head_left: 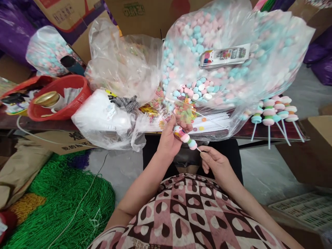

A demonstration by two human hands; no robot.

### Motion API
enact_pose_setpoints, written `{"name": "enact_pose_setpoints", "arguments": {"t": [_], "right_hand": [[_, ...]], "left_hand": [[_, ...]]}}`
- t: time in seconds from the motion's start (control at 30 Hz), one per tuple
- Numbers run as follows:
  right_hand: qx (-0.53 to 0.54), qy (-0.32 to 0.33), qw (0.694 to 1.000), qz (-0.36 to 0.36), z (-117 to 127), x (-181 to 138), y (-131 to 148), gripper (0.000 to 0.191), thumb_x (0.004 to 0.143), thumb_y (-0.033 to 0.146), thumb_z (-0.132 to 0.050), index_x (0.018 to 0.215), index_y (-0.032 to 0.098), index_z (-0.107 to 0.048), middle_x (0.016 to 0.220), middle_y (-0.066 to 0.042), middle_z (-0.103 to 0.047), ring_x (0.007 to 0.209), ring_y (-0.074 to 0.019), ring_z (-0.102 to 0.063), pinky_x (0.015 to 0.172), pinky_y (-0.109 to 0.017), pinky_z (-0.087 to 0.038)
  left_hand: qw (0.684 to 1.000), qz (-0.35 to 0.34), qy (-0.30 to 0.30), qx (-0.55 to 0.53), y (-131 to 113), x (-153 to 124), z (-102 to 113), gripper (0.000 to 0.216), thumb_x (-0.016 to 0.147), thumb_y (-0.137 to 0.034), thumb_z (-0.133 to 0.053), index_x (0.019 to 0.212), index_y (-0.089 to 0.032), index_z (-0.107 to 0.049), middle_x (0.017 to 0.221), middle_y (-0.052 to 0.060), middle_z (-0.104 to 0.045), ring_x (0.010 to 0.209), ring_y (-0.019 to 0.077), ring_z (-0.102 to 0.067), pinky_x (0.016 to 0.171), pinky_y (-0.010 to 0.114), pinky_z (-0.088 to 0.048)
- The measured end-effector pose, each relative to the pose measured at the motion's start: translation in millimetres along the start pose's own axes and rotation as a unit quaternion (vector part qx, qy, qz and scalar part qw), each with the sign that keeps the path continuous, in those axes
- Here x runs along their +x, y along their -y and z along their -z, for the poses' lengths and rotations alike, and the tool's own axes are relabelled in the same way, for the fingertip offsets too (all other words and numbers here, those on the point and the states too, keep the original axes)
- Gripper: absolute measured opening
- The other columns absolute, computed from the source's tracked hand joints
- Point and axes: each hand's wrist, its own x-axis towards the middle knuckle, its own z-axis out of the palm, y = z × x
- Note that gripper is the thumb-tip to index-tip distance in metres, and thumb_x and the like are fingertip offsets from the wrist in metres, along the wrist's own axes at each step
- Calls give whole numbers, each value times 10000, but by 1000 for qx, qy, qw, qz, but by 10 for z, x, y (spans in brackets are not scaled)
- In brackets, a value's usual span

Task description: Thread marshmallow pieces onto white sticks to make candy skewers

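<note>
Both hands are held close together before the torso, at the near edge of the table (259,134); by the left hand (169,141) the upper end of a marshmallow skewer (192,144) is gripped, with a printed piece (178,131) showing at the fingers; by the right hand (215,162) the skewer's thin white stick (199,149) is pinched between thumb and fingertips. The skewer is held slanting between the two hands, its pink, green and blue pieces exposed; whether the printed piece is wrapped around it or merely laid against it cannot be told.

Just beyond the left hand, colourful gummy rings (187,106) are seen; beside them white sticks (215,123) are laid in a row; behind, pastel marshmallows (201,87) are contained in a large clear bag (269,72), on which a stack of printed sleeves (225,55) is rested. To the right, several assembled skewers (268,112) are grouped with their sticks projected past the table edge; to the left, a golden bowl (47,98) is held in a red basket (82,98), and green cords (70,197) are heaped below.
</note>
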Motion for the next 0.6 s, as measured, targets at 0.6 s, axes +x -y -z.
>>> {"name": "enact_pose_setpoints", "arguments": {"t": [0.6], "right_hand": [[111,107,975,-162,10,-19,38,324,800,486,-689,821,166,-643,378,119,-312,289,-52,-305,357,-188,-210]], "left_hand": [[988,48,129,68,80,-91,124,342,772,-524,-694,848,-194,-647,641,-7,-609,713,188,-684,755,331,-513]]}}
